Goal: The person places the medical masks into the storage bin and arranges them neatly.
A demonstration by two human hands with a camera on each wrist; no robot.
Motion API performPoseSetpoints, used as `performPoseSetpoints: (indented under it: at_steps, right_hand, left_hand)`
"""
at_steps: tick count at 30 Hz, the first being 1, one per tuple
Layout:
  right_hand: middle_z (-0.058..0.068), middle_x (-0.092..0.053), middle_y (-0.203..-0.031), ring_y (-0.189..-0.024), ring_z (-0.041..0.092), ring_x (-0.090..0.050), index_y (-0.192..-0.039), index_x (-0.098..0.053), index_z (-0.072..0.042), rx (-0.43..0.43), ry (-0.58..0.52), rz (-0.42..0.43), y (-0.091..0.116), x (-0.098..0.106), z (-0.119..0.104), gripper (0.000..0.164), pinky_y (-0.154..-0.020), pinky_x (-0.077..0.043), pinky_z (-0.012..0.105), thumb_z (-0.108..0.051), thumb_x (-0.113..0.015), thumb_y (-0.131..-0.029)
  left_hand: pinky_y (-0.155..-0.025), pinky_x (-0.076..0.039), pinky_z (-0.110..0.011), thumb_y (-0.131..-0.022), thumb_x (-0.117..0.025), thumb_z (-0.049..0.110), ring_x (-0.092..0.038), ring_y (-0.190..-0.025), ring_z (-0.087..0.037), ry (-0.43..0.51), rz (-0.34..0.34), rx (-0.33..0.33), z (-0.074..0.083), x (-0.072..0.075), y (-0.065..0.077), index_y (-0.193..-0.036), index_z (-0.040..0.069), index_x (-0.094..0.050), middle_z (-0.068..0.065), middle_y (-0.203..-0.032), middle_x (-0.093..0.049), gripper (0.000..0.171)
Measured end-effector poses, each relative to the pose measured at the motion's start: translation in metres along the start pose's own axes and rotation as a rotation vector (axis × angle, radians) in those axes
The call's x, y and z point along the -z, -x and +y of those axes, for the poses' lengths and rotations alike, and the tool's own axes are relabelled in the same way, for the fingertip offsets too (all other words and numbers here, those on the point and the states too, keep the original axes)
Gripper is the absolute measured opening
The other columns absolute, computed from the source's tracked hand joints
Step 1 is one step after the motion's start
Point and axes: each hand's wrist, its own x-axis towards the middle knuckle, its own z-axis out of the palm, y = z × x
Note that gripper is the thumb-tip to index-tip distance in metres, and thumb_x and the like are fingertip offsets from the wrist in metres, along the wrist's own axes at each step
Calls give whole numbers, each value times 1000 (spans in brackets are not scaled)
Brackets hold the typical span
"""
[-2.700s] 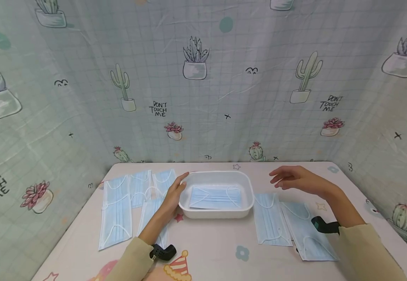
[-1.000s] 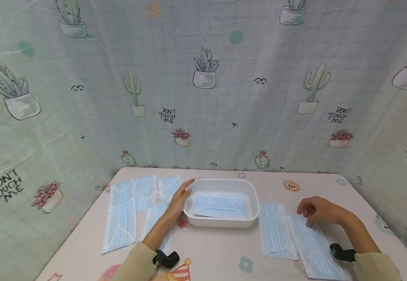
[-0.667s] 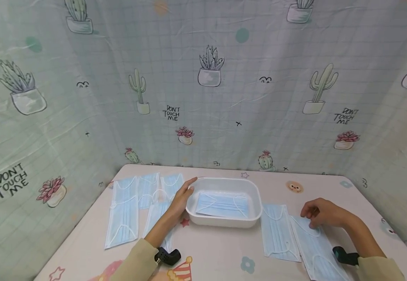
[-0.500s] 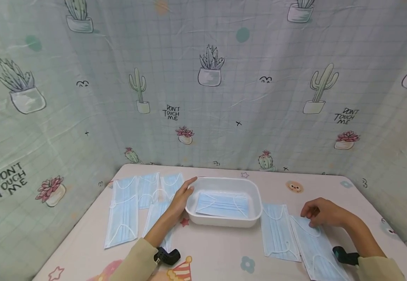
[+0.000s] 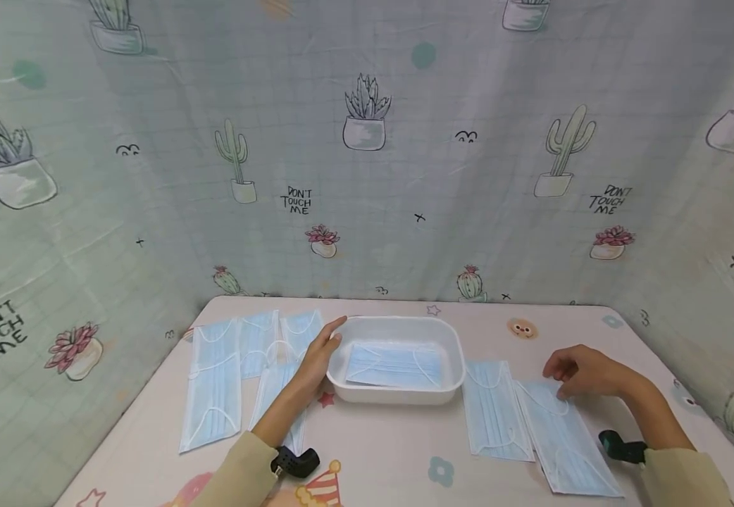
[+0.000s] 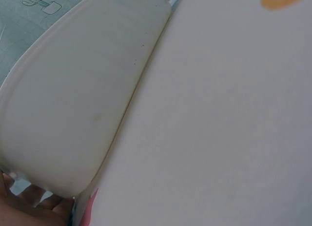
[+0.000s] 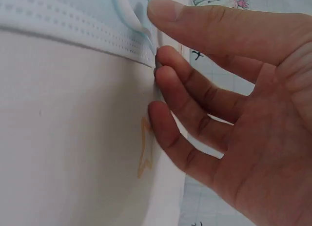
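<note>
A white plastic tub [image 5: 399, 396] stands at mid-table with a light blue face mask [image 5: 395, 366] lying flat inside it. My left hand [image 5: 313, 362] grips the tub's left side, the thumb by the rim; in the left wrist view its fingers [image 6: 46, 204] touch the outer wall. Right of the tub lie two more masks, an inner one [image 5: 496, 415] and an outer one [image 5: 563, 443]. My right hand [image 5: 585, 370] is at the outer mask's far edge. Its fingers are bent at that edge, the thumb above them, with a gap between in the right wrist view.
Several blue masks [image 5: 215, 380] lie left of the tub, one partly hidden by the left forearm. The pale printed table [image 5: 386, 451] backs onto a cactus-patterned curtain [image 5: 367, 197], which also closes in both sides.
My right hand came down from above the table to the outer mask's far edge, then stayed almost still. My left hand has kept its place on the tub. The view shifted slightly.
</note>
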Motion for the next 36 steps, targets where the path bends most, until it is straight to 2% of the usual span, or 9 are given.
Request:
performPoseSetpoints:
  at_steps: [4, 10, 14, 17, 23, 29, 36]
  right_hand:
    - [5, -58, -88, -84, 21, -53, -103, -69, -4, -59, 19, 11, 2, 3, 1, 33, -67, -46, 26, -3, -86, -75]
    - [7, -58, -88, -79, 16, -52, -109, -67, 3, -11, -105, -115, 7, 11, 7, 35, -64, -44, 25, -3, -82, -78]
    - [7, -57, -87, -78, 15, -52, -110, -66, 4, -28, -130, -142, 10, 14, 11, 34, -63, -45, 24, -2, -82, -80]
    - [6, -55, -85, -78, 17, -52, -108, -66, 2, -69, -110, -126, 9, 12, 11, 34, -63, -46, 25, -1, -82, -78]
    - [5, -55, -82, -80, 20, -53, -102, -67, -5, -153, -6, -32, 7, 6, 7, 28, -66, -44, 27, 1, -82, -78]
    - [4, -56, -81, -77, 20, -53, -101, -67, -3, -133, 6, 18, 6, 6, 5, 22, -63, -46, 27, 2, -78, -82]
    - [5, -56, -86, -81, 21, -53, -104, -67, -3, -101, -20, -12, 9, 8, 10, 31, -64, -46, 26, 0, -82, -76]
  left_hand:
    - [-125, -24, -60, -111, -40, 29, -33, -152, -35, -5, 4, -3, 2, -1, 0, -158, 30, -40, -10, -165, -35, 47]
    - [-125, -24, -60, -111, -39, 27, -33, -152, -35, -6, 8, 3, 3, 1, 3, -158, 29, -40, -10, -165, -36, 47]
    - [-125, -24, -60, -112, -39, 28, -33, -152, -35, -5, -2, -7, 2, 2, 2, -158, 29, -39, -10, -165, -36, 47]
    - [-125, -24, -59, -112, -39, 28, -33, -152, -35, 5, -11, -9, 2, 1, 0, -159, 29, -39, -10, -166, -35, 47]
    - [-124, -25, -60, -112, -38, 28, -34, -152, -35, 4, -12, -10, 1, 0, 0, -159, 29, -38, -11, -165, -35, 47]
    - [-124, -26, -60, -112, -39, 29, -36, -150, -36, -10, 6, -13, 1, 0, 1, -158, 30, -39, -11, -164, -37, 47]
    - [-125, -23, -62, -112, -38, 29, -33, -152, -36, -15, -7, -13, 0, -1, 0, -159, 29, -38, -11, -166, -35, 47]
